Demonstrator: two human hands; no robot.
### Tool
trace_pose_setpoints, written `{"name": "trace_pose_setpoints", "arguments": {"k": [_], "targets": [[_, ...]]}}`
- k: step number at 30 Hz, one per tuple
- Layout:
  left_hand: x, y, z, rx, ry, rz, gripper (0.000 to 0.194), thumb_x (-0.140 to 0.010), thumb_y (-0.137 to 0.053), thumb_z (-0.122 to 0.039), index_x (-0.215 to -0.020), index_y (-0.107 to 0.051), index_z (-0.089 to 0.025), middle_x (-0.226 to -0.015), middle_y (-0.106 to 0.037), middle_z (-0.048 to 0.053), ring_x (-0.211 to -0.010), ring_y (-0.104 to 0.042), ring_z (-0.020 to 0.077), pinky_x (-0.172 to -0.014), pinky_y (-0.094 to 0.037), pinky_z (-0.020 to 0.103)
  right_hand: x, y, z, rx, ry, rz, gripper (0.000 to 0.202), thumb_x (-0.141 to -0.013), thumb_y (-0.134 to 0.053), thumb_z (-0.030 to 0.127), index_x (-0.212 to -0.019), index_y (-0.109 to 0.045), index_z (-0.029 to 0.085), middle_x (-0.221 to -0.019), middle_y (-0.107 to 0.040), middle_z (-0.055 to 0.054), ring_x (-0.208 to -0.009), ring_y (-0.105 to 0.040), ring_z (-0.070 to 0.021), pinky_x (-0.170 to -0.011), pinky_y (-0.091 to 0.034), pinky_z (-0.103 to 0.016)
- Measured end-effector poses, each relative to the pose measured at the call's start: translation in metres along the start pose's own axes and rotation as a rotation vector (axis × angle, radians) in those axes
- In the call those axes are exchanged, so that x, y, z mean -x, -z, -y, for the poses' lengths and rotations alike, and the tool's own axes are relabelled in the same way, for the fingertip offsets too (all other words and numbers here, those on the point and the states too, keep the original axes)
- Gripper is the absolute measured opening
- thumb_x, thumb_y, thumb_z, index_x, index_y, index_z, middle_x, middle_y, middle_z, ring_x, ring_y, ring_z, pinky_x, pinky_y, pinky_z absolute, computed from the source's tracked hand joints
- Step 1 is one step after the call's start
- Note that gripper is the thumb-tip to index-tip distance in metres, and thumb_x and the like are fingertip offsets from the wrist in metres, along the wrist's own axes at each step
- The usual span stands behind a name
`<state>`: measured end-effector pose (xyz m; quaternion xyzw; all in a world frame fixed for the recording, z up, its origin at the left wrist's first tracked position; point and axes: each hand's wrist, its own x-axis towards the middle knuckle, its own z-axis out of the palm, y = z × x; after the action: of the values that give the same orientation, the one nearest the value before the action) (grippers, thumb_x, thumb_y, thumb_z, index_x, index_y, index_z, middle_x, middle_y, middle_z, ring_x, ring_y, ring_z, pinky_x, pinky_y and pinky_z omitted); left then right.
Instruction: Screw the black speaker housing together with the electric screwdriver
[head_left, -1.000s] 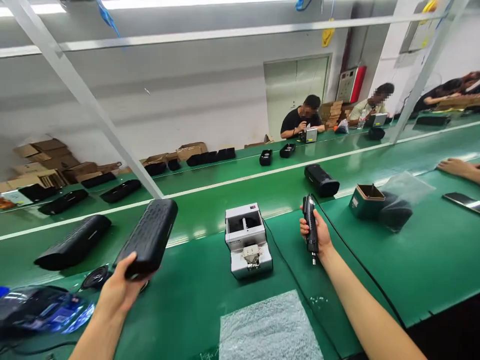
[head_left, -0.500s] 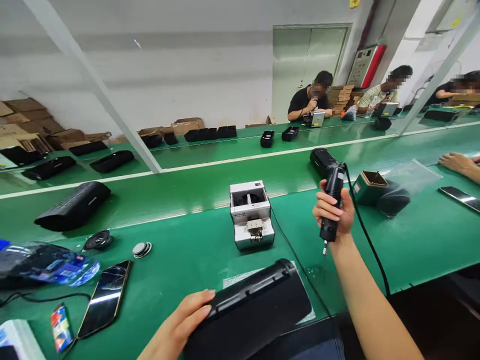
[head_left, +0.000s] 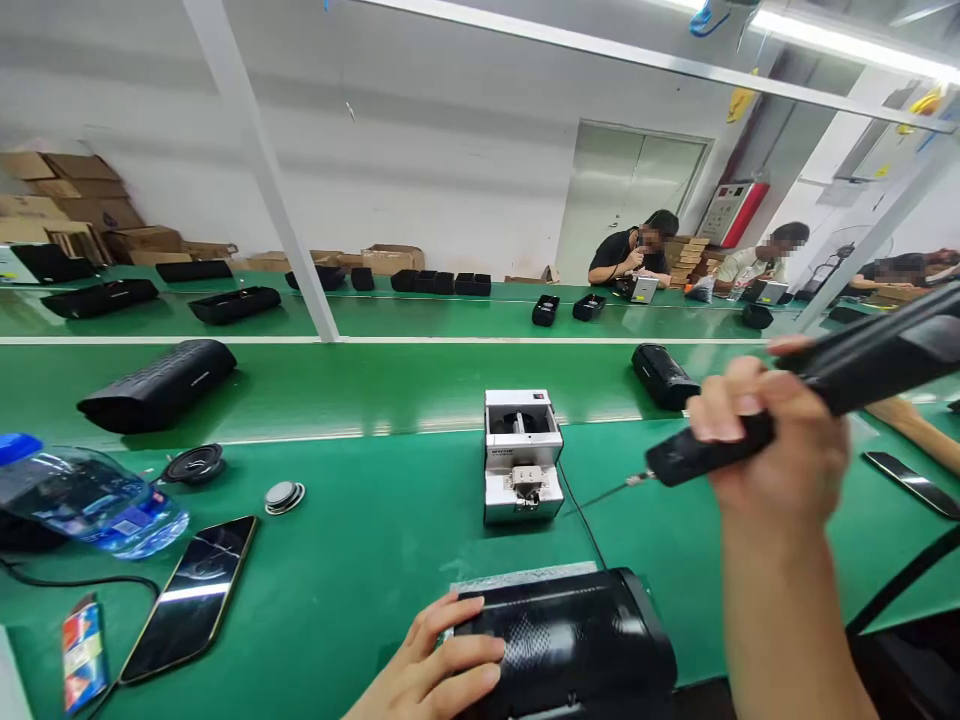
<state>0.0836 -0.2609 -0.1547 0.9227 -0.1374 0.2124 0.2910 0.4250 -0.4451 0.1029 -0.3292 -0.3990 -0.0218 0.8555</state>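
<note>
A black speaker case [head_left: 570,640] with a perforated grille lies on a sheet of bubble wrap [head_left: 525,580] at the near table edge. My left hand [head_left: 442,665] holds its left end, fingers across the grille and the thumb hidden. Raised at the right, my right hand [head_left: 780,430] is wrapped round a black electric screwdriver [head_left: 712,450]. The tool is tilted, its thin bit pointing left and down, clear of the speaker case. Beyond the case stands a silver-white screw feeder [head_left: 521,460], touched by neither hand.
At left lie a water bottle [head_left: 97,500], a phone [head_left: 191,600], a loose speaker driver [head_left: 193,464] and a small round silver part [head_left: 284,496]. Other black speakers [head_left: 161,385] stand on the green bench. Another person's arm [head_left: 915,430] and a second phone [head_left: 911,484] are at right.
My right hand has swung the screwdriver from near upright to a slant, nearer the camera and rightward. The speaker case has turned under my left hand, so its grille now shows. The view has tilted up.
</note>
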Motion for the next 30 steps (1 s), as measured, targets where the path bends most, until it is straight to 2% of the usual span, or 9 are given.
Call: {"name": "trace_pose_setpoints", "arguments": {"k": [5, 9, 12, 15, 20, 23, 25, 28, 30], "targets": [[-0.005, -0.024, -0.014, 0.204, 0.422, -0.161, 0.101, -0.106, -0.087, -0.035, -0.185, -0.026, -0.051, -0.177, -0.057, 0.011, -0.163, -0.06, 0.043, -0.136, -0.053, 0.06, 0.038, -0.065, -0.043, 0.207, -0.002, 0.119, 0.022, -0.097, -0.085, 0.024, -0.105, -0.064, 0.024, -0.069, -0.065, 0.009, -0.044, -0.061, -0.0138, -0.046, -0.056, -0.026], [-0.031, -0.025, -0.015, 0.368, 0.692, -0.137, 0.091, -0.103, -0.085, -0.067, -0.18, -0.048, -0.037, -0.151, -0.078, 0.011, -0.147, -0.074, 0.0462, -0.129, -0.059, 0.063, 0.048, -0.082, -0.064, 0.277, -0.05, 0.144, 0.022, -0.095, -0.083, 0.026, -0.1, -0.062, 0.023, -0.066, -0.063, 0.009, -0.043, -0.06, -0.0136, -0.044, -0.054, -0.026], [-0.044, -0.022, -0.015, 0.411, 0.734, -0.134, 0.088, -0.101, -0.081, -0.077, -0.172, -0.061, -0.03, -0.138, -0.084, 0.012, -0.137, -0.079, 0.0458, -0.123, -0.063, 0.064, 0.048, -0.087, -0.073, 0.318, -0.083, 0.132, 0.022, -0.093, -0.083, 0.028, -0.102, -0.064, 0.022, -0.065, -0.064, 0.008, -0.043, -0.058, -0.0133, -0.043, -0.05, -0.025], [-0.044, -0.024, -0.017, 0.42, 0.741, -0.154, 0.096, -0.092, -0.09, -0.077, -0.172, -0.06, -0.034, -0.144, -0.082, 0.011, -0.14, -0.078, 0.0462, -0.125, -0.061, 0.062, 0.048, -0.089, -0.078, 0.38, -0.085, 0.103, 0.023, -0.092, -0.082, 0.029, -0.106, -0.066, 0.021, -0.064, -0.063, 0.008, -0.043, -0.057, -0.0127, -0.044, -0.049, -0.025], [-0.027, -0.033, -0.022, 0.418, 0.749, -0.167, 0.129, -0.073, -0.106, -0.071, -0.181, -0.043, -0.041, -0.163, -0.071, 0.011, -0.153, -0.068, 0.0491, -0.134, -0.051, 0.061, 0.045, -0.089, -0.088, 0.444, -0.084, 0.015, 0.027, -0.091, -0.082, 0.031, -0.111, -0.066, 0.021, -0.064, -0.059, 0.01, -0.044, -0.057, -0.0137, -0.046, -0.052, -0.026], [-0.014, -0.044, -0.019, 0.411, 0.709, -0.163, 0.136, -0.079, -0.105, -0.061, -0.187, -0.026, -0.037, -0.172, -0.061, 0.016, -0.158, -0.063, 0.0466, -0.138, -0.047, 0.058, 0.039, -0.084, -0.091, 0.444, -0.082, -0.002, 0.028, -0.091, -0.082, 0.03, -0.112, -0.066, 0.021, -0.064, -0.06, 0.009, -0.044, -0.056, -0.0139, -0.046, -0.051, -0.026], [-0.007, -0.052, -0.016, 0.403, 0.682, -0.176, 0.13, -0.087, -0.1, -0.051, -0.188, -0.019, -0.036, -0.178, -0.054, 0.018, -0.161, -0.061, 0.0443, -0.139, -0.046, 0.056, 0.034, -0.079, -0.09, 0.376, -0.131, 0.117, 0.025, -0.092, -0.081, 0.027, -0.111, -0.065, 0.022, -0.063, -0.059, 0.01, -0.043, -0.054, -0.0135, -0.047, -0.052, -0.026], [0.001, -0.062, -0.014, 0.399, 0.673, -0.191, 0.134, -0.087, -0.101, -0.04, -0.188, -0.013, -0.04, -0.182, -0.047, 0.017, -0.163, -0.058, 0.0435, -0.138, -0.048, 0.056, 0.029, -0.076, -0.086, 0.17, -0.301, 0.533, 0.023, -0.095, -0.078, 0.023, -0.112, -0.063, 0.023, -0.063, -0.062, 0.009, -0.043, -0.053, -0.0132, -0.046, -0.049, -0.025], [0.004, -0.065, -0.014, 0.394, 0.668, -0.2, 0.143, -0.082, -0.106, -0.037, -0.187, -0.009, -0.043, -0.183, -0.046, 0.017, -0.164, -0.057, 0.0443, -0.139, -0.048, 0.057, 0.03, -0.079, -0.085, 0.129, -0.353, 0.668, 0.023, -0.094, -0.078, 0.022, -0.112, -0.063, 0.023, -0.065, -0.064, 0.008, -0.043, -0.054, -0.0131, -0.045, -0.047, -0.024]]}}
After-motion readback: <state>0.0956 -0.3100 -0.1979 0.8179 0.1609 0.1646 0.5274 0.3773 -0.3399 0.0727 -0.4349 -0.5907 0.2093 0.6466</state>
